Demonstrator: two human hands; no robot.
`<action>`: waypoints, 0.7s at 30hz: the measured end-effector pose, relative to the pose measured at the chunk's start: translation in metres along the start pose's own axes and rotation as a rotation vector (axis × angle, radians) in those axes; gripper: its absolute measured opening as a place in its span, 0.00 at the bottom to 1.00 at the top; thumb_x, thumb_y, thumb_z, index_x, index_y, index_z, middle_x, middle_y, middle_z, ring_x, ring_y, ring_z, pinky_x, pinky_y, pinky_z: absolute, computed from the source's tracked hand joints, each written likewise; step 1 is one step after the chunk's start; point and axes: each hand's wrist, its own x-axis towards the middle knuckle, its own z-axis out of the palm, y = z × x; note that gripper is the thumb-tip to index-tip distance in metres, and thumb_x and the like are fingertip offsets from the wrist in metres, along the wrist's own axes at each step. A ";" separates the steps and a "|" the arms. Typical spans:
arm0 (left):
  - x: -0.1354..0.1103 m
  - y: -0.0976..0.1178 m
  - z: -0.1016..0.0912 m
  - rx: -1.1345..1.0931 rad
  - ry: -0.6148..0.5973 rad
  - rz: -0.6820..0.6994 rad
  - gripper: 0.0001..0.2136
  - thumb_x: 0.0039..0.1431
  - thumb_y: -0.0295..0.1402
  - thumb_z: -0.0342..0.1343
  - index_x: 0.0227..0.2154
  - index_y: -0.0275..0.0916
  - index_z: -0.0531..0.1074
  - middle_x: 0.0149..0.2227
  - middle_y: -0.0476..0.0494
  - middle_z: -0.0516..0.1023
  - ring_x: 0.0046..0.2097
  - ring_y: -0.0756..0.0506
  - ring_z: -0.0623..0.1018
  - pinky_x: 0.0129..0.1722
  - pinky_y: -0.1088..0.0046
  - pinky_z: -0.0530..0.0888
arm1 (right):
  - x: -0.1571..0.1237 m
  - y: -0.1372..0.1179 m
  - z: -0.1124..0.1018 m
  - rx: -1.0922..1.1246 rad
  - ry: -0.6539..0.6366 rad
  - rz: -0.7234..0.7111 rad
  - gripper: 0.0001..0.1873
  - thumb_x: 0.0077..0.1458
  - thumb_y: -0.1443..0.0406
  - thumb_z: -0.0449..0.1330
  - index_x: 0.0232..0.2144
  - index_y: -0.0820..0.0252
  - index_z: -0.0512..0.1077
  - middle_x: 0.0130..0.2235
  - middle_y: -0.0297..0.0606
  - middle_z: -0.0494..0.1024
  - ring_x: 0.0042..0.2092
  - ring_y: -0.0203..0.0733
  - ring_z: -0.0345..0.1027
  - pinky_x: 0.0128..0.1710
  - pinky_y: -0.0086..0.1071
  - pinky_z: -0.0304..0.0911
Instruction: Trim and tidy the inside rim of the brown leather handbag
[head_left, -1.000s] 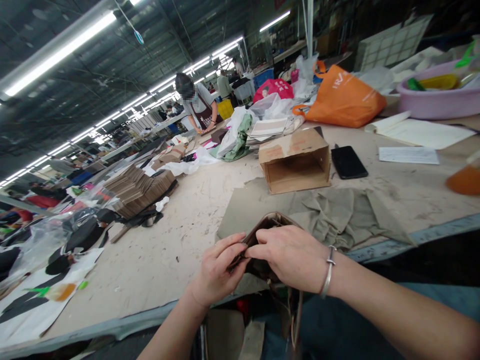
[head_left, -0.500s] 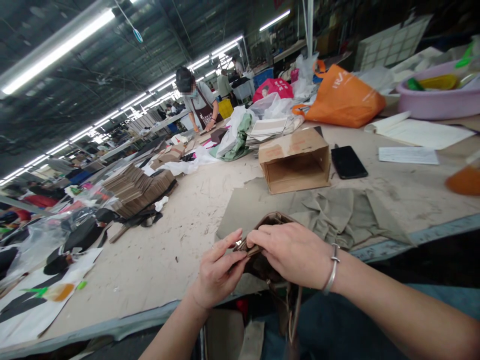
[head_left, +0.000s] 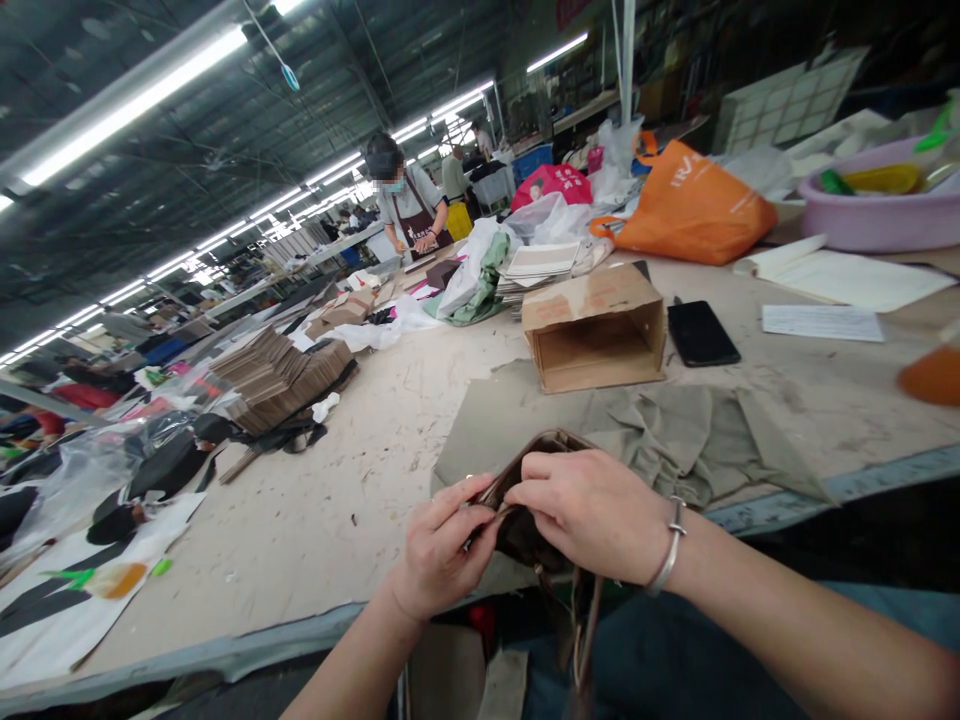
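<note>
A dark brown bag point(head_left: 520, 540) is held at the table's front edge, its opening facing up towards me. Its narrow straps point(head_left: 587, 630) dangle below. With thumb and fingers, my left hand point(head_left: 448, 545) pinches the bag's rim on the left side. My right hand point(head_left: 604, 515), a silver bangle at its wrist, reaches across the opening and grips the same edge beside the left fingertips. The right hand covers part of the bag. Under and behind it lies a crumpled grey-green cloth point(head_left: 690, 430).
An open cardboard box point(head_left: 592, 310) and a black phone point(head_left: 703, 333) stand behind the cloth. A stack of brown pieces point(head_left: 277, 375) sits left, near a glue bottle point(head_left: 112, 580). An orange bag point(head_left: 690, 205) and a pink basin point(head_left: 870, 215) are far right. A co-worker point(head_left: 412, 205) stands across the table.
Both hands stay on the bag's rim. The fingers have shifted slightly along it, and more of the bag's dark inside shows. The view has tilted a little; the co-worker's hands have moved.
</note>
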 end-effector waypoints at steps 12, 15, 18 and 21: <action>0.003 0.001 0.000 -0.039 -0.028 -0.019 0.11 0.47 0.19 0.59 0.33 0.37 0.70 0.49 0.36 0.72 0.49 0.45 0.74 0.47 0.69 0.74 | 0.001 -0.003 -0.001 -0.028 0.003 -0.005 0.07 0.53 0.68 0.51 0.31 0.57 0.69 0.32 0.34 0.69 0.32 0.37 0.60 0.29 0.34 0.45; 0.003 0.001 0.001 -0.060 -0.033 -0.022 0.12 0.48 0.19 0.59 0.35 0.37 0.71 0.50 0.36 0.71 0.49 0.44 0.73 0.48 0.68 0.74 | 0.001 -0.003 -0.001 -0.032 -0.004 -0.005 0.08 0.53 0.68 0.51 0.31 0.57 0.70 0.32 0.34 0.69 0.32 0.37 0.61 0.29 0.34 0.46; 0.003 0.000 0.002 -0.062 -0.044 -0.012 0.16 0.48 0.20 0.59 0.42 0.38 0.71 0.51 0.35 0.71 0.50 0.44 0.73 0.48 0.65 0.74 | 0.001 -0.002 -0.002 -0.037 -0.013 -0.012 0.08 0.54 0.68 0.50 0.30 0.56 0.70 0.32 0.33 0.69 0.32 0.37 0.61 0.28 0.34 0.47; 0.003 -0.001 0.003 -0.053 -0.052 0.007 0.18 0.49 0.20 0.59 0.44 0.39 0.71 0.52 0.36 0.70 0.50 0.44 0.73 0.48 0.65 0.75 | 0.002 -0.002 -0.004 -0.038 -0.022 -0.013 0.08 0.54 0.68 0.50 0.30 0.56 0.70 0.32 0.33 0.69 0.32 0.37 0.61 0.28 0.34 0.48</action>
